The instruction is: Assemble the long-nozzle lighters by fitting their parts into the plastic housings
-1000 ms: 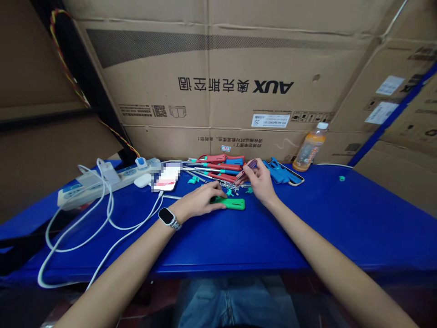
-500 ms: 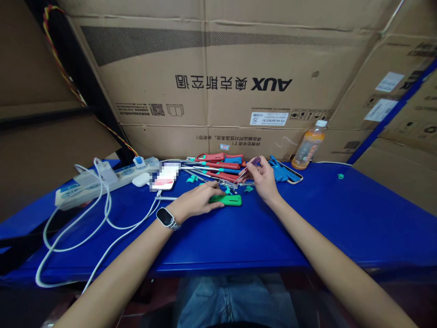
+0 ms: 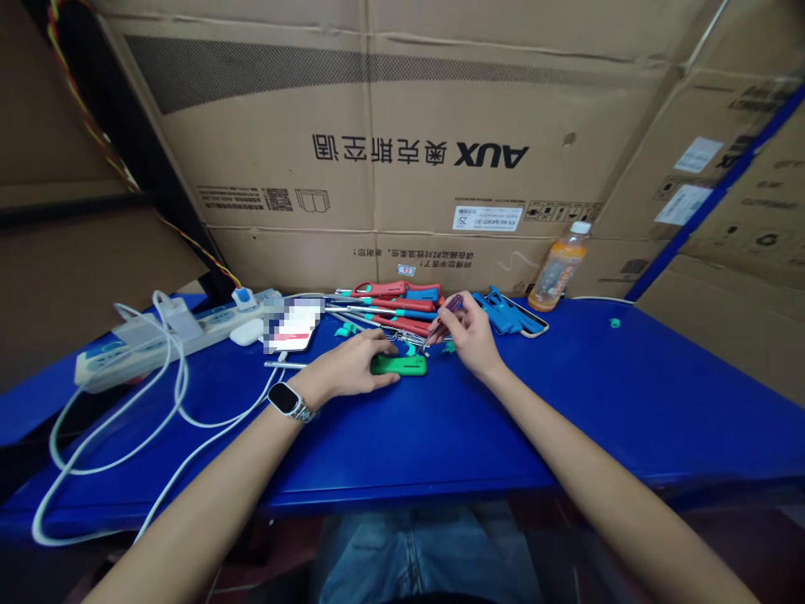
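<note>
Left hand [image 3: 349, 369]: centre of frame. Its grip is closed over the left end of the green case [image 3: 407, 366], fingers on top, pressing it flat on the blue surface [image 3: 566, 403].

Right hand [image 3: 471, 337]: just right of the case. Its grip pinches a small purple-handled screwdriver [image 3: 446, 310] between thumb and fingertips, with the shaft sloping down-left toward the case. Tip contact cannot be determined.

Directly behind both hands lies a pile of red and teal tools [image 3: 396, 304]. A bottle [image 3: 557, 267] stands upright at the far edge, against the cardboard box [image 3: 377, 101]. A power strip [image 3: 151, 340] and a looping white cable [image 3: 126, 432] occupy the left of the frame.

Open room: bare blue surface shows between the case and the near edge, and across the lower right of the frame.
</note>
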Demonstrator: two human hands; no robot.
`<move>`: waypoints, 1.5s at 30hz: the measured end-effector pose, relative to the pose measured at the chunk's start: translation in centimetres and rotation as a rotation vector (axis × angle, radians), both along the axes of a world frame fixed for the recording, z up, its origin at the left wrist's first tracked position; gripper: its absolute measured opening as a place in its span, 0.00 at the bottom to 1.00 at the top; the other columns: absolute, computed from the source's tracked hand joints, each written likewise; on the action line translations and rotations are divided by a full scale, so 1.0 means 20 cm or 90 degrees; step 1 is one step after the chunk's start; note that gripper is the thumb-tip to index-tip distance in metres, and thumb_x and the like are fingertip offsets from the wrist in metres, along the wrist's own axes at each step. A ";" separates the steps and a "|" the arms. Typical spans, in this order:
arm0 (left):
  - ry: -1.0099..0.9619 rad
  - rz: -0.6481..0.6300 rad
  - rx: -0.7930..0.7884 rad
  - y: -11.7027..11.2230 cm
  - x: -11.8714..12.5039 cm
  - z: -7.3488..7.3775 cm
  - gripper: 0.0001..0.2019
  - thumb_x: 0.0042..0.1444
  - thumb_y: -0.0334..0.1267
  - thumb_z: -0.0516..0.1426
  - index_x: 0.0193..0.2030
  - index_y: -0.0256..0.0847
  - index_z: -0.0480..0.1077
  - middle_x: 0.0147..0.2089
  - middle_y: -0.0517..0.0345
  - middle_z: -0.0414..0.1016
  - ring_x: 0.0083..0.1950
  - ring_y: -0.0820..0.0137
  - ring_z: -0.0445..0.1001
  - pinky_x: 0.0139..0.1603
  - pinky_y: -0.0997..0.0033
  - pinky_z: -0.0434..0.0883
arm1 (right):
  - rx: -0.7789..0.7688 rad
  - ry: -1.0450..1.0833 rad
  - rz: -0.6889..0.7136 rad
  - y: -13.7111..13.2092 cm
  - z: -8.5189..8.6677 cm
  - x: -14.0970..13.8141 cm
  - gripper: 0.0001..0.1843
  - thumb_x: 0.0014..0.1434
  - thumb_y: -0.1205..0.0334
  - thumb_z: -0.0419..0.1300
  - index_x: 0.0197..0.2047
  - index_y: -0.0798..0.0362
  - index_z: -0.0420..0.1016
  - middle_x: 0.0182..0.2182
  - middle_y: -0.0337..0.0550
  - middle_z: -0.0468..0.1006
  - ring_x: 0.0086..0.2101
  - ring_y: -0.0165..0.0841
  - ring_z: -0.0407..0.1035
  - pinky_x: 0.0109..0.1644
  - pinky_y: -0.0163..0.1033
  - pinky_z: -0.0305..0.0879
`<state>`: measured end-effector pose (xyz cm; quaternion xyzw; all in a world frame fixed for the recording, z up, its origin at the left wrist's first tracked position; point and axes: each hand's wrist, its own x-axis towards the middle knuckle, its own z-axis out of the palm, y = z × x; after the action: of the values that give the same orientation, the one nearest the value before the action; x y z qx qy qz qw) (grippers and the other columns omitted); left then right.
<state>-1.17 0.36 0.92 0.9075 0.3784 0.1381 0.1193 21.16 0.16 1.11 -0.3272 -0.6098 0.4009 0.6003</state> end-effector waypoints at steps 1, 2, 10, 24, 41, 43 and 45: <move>-0.014 -0.004 0.012 -0.01 0.02 0.00 0.22 0.57 0.51 0.59 0.52 0.39 0.73 0.49 0.48 0.71 0.51 0.57 0.73 0.55 0.59 0.69 | 0.004 -0.003 -0.002 0.00 0.00 0.00 0.20 0.57 0.44 0.63 0.36 0.47 0.60 0.22 0.32 0.75 0.18 0.30 0.71 0.23 0.36 0.69; -0.025 -0.011 0.023 -0.01 0.03 -0.01 0.22 0.57 0.52 0.59 0.52 0.39 0.73 0.49 0.49 0.71 0.51 0.58 0.73 0.54 0.60 0.69 | 0.007 -0.006 -0.006 0.00 0.00 0.00 0.19 0.57 0.45 0.63 0.36 0.47 0.60 0.22 0.32 0.75 0.18 0.30 0.71 0.23 0.36 0.69; -0.026 -0.035 0.007 -0.01 0.09 -0.03 0.17 0.63 0.50 0.55 0.49 0.39 0.74 0.47 0.48 0.74 0.49 0.58 0.73 0.50 0.61 0.69 | 0.015 -0.030 -0.017 0.00 -0.02 0.01 0.16 0.59 0.47 0.61 0.37 0.48 0.61 0.24 0.33 0.76 0.19 0.29 0.71 0.25 0.36 0.70; -0.048 -0.025 -0.006 0.01 0.05 -0.03 0.17 0.60 0.48 0.58 0.48 0.38 0.74 0.46 0.47 0.75 0.48 0.59 0.74 0.50 0.62 0.69 | 0.024 -0.048 -0.004 -0.01 -0.03 0.00 0.14 0.61 0.49 0.60 0.36 0.49 0.61 0.25 0.34 0.76 0.22 0.29 0.74 0.28 0.35 0.71; -0.046 -0.013 -0.004 0.02 0.04 -0.06 0.17 0.60 0.48 0.58 0.49 0.39 0.74 0.47 0.49 0.75 0.50 0.57 0.74 0.51 0.60 0.70 | 0.095 -0.231 0.007 -0.04 0.01 -0.03 0.10 0.63 0.53 0.58 0.35 0.48 0.64 0.26 0.36 0.76 0.23 0.32 0.73 0.28 0.39 0.70; -0.059 -0.012 -0.008 0.02 0.03 -0.06 0.17 0.59 0.48 0.59 0.48 0.39 0.74 0.47 0.49 0.75 0.50 0.56 0.74 0.51 0.59 0.70 | 0.113 -0.265 0.006 -0.04 0.03 -0.05 0.10 0.62 0.53 0.59 0.33 0.47 0.64 0.23 0.35 0.75 0.21 0.32 0.70 0.25 0.38 0.68; -0.110 -0.012 -0.011 0.01 0.04 -0.03 0.16 0.58 0.48 0.59 0.47 0.39 0.74 0.47 0.49 0.76 0.49 0.57 0.74 0.51 0.59 0.71 | 0.122 -0.281 0.008 -0.03 0.04 -0.07 0.11 0.62 0.53 0.59 0.31 0.47 0.63 0.20 0.33 0.72 0.20 0.32 0.69 0.22 0.37 0.65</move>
<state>-0.47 0.61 0.27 0.8948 0.3592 0.2114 0.1603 19.82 -0.41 1.92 -0.3446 -0.7638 0.2633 0.4781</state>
